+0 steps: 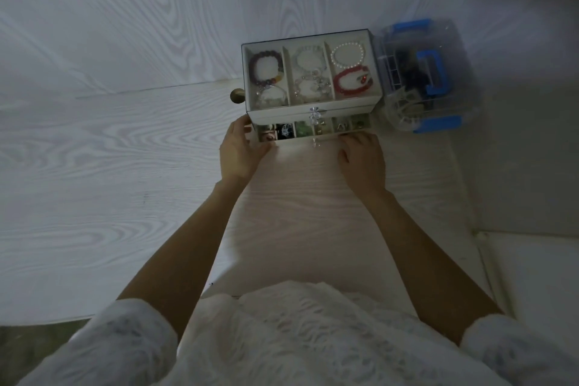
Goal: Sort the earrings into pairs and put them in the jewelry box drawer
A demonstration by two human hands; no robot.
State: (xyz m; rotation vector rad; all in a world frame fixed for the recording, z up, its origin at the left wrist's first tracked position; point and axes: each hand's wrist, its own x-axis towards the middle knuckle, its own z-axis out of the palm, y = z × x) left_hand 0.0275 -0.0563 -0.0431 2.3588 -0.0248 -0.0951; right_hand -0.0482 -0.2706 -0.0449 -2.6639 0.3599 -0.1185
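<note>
The jewelry box [308, 75] sits on the pale wooden table [125, 141], its drawer [313, 131] pulled partly out with small pieces in its compartments. Her left hand [239, 152] holds the drawer's left corner, fingers loosely curved; her right hand [362, 158] rests flat, fingertips at the drawer's right front edge. A clear blue-latched container [429, 78] stands just beside the box
</note>
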